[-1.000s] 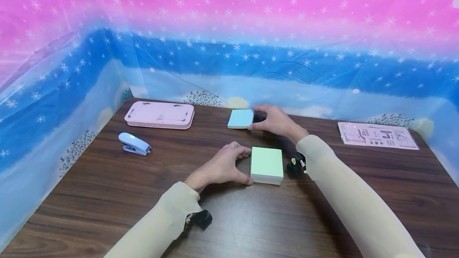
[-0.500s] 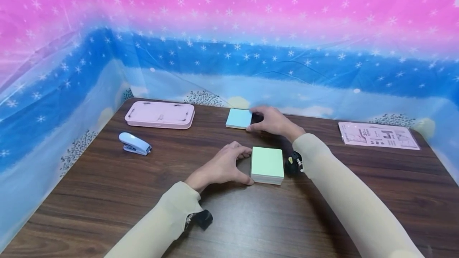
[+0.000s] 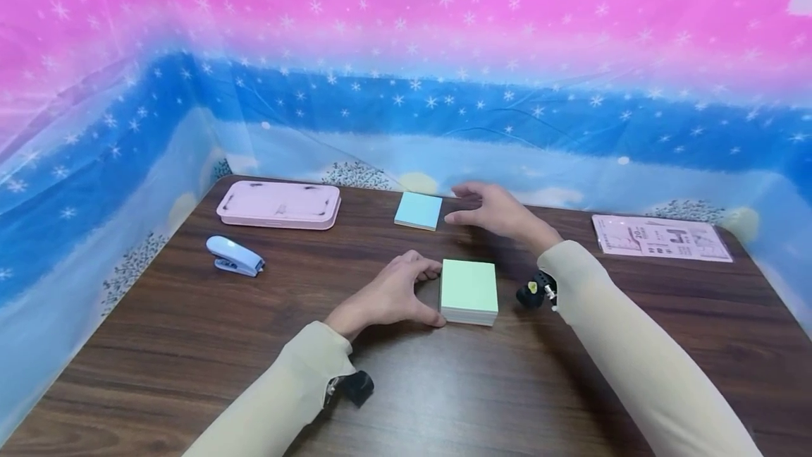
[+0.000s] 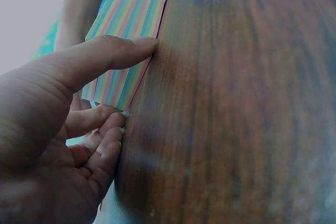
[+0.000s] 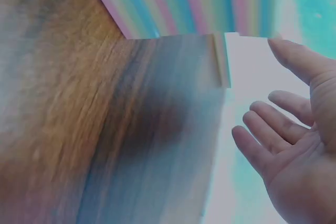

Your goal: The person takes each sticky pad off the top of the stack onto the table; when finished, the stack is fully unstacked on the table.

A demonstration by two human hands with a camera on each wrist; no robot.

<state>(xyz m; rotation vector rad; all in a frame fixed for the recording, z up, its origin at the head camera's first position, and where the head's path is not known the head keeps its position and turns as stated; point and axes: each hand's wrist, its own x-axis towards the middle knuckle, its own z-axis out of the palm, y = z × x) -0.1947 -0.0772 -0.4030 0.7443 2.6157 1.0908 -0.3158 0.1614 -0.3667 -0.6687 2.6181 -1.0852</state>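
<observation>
A thick stack of sticky notes with a green top (image 3: 469, 286) sits on the table in front of me, its sides striped in pastel colours in the left wrist view. My left hand (image 3: 395, 293) rests along the stack's left side, thumb tip at the near corner and fingertips by the far one. Farther back lies a thinner blue sticky-note pad (image 3: 419, 211). Just right of that pad, with a gap between, my right hand (image 3: 497, 211) has its thumb and fingers spread around nothing. The right wrist view shows these fingers (image 5: 268, 129) loosely extended.
A pink pencil case (image 3: 279, 204) lies at the back left, with a pale blue stapler (image 3: 235, 255) in front of it. A flat pink printed packet (image 3: 661, 238) is at the back right. Patterned cloth (image 3: 406, 104) hangs behind the table's back edge.
My right hand has let go of the blue pad and drawn away to the right. The pad has shifted slightly left. My left hand stays beside the green-topped stack.
</observation>
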